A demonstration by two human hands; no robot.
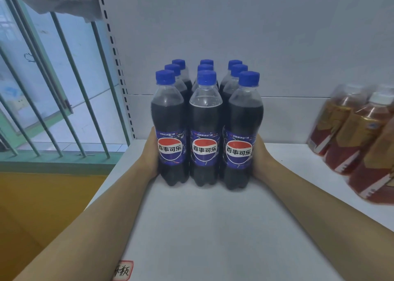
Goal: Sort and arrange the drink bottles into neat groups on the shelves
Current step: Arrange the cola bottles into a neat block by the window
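Observation:
Several dark cola bottles (pixel 205 131) with blue caps and blue labels stand in a tight block of three rows on the white shelf (pixel 213 227). My left hand (pixel 151 152) presses flat against the left side of the block, beside the front left bottle. On the opposite side my right hand (pixel 261 157) presses against the front right bottle. Most of each hand's fingers are hidden behind the bottles.
Several amber tea bottles (pixel 351 135) with white caps and red-gold labels stand at the shelf's right. The shelf's perforated upright (pixel 119 67) rises at the left, with green window bars (pixel 70 84) beyond it. A small red-bordered label (pixel 124 270) is stuck at the shelf's front edge.

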